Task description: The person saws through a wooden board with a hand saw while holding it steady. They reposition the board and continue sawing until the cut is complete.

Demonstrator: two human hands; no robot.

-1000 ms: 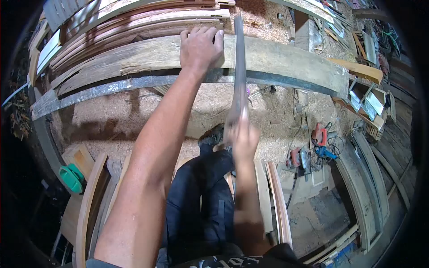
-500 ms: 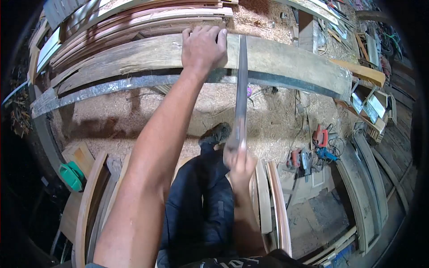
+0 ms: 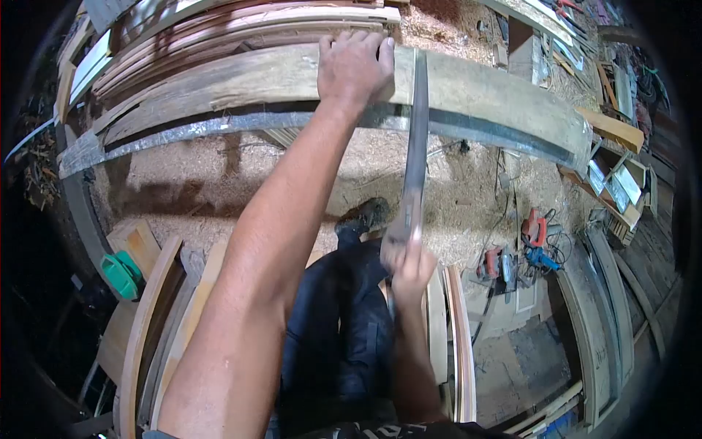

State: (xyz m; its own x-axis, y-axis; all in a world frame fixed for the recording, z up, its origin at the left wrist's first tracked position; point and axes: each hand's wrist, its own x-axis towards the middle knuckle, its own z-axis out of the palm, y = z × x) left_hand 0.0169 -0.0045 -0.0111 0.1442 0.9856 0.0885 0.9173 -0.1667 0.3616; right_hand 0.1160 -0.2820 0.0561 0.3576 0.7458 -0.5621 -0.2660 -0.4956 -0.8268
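My left hand (image 3: 353,69) presses down on a wide wooden plank (image 3: 270,77), its fingers curled over the far edge. The plank lies across a metal-edged support (image 3: 256,119). In my closed right hand (image 3: 409,265) is a handsaw (image 3: 417,139), its handle blurred by motion and mostly covered by the fingers. The blade points away from me and crosses the plank just right of my left hand. Seen nearly edge on, it hides any cut beneath it.
Long boards (image 3: 241,29) are stacked behind the plank. Sawdust covers the floor (image 3: 292,168). Red (image 3: 536,228) and blue (image 3: 542,258) power tools with cords lie at right. At lower left are a green plastic container (image 3: 121,275) and a curved wooden piece (image 3: 150,329).
The whole view has shifted, so the plank and both hands appear further right. My left hand keeps its place on the plank. The saw has moved only slightly against the plank.
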